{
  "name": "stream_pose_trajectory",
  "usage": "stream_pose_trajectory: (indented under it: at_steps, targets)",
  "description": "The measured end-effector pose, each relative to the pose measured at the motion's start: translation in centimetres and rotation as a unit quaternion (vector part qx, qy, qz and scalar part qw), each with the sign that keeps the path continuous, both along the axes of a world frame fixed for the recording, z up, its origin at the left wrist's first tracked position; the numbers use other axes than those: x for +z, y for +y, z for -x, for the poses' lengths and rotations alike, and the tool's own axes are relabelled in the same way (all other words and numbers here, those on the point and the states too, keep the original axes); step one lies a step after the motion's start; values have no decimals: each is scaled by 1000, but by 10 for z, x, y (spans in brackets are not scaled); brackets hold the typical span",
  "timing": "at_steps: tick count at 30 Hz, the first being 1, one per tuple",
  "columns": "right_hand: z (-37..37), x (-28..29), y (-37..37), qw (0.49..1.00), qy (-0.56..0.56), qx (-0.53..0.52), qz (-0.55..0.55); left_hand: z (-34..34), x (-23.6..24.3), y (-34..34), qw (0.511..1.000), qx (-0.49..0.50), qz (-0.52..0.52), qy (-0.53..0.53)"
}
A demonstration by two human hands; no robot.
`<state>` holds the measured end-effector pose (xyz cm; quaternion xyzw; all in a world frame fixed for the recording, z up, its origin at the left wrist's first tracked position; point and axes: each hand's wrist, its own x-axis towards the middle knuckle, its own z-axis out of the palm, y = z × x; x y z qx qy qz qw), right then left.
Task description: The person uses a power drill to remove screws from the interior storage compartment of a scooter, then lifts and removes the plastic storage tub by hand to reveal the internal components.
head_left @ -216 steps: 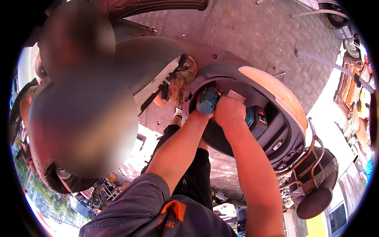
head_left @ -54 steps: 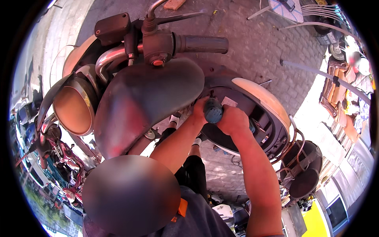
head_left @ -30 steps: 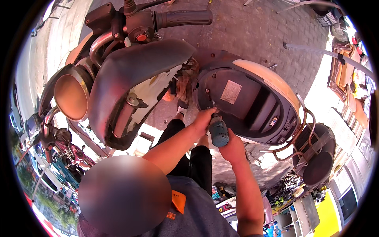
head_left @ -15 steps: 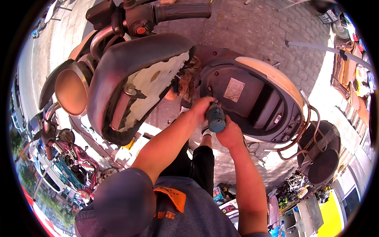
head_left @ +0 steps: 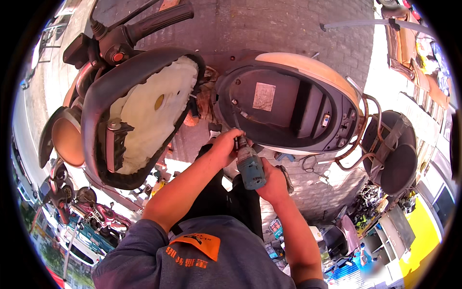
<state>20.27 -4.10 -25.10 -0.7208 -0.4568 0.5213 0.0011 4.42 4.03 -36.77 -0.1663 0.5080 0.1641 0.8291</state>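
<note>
Drawing back from the storage bin (head_left: 285,91), the teal drill (head_left: 252,169) had come just outside its near rim, work inside apparently paused. Right hand (head_left: 273,184) was wrapped snugly round the handle; left hand (head_left: 225,147) closed about the chuck end. Bit-tip contact couldn't be told.

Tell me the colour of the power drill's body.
Dull teal-blue, greyer toward its front; the power drill shows best in the head view.

A scuffed blue-green power drill (head_left: 251,168) slants just beside an open, dark oval storage bin (head_left: 286,98), chuck end toward it.
</note>
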Motion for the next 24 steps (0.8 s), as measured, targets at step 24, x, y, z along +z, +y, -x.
stream_pose_trajectory:
  at_steps: [24]
  targets:
    - [-142,-34,-358,925,87,-324,-176,-149,44,-352,961,-201,36,-186]
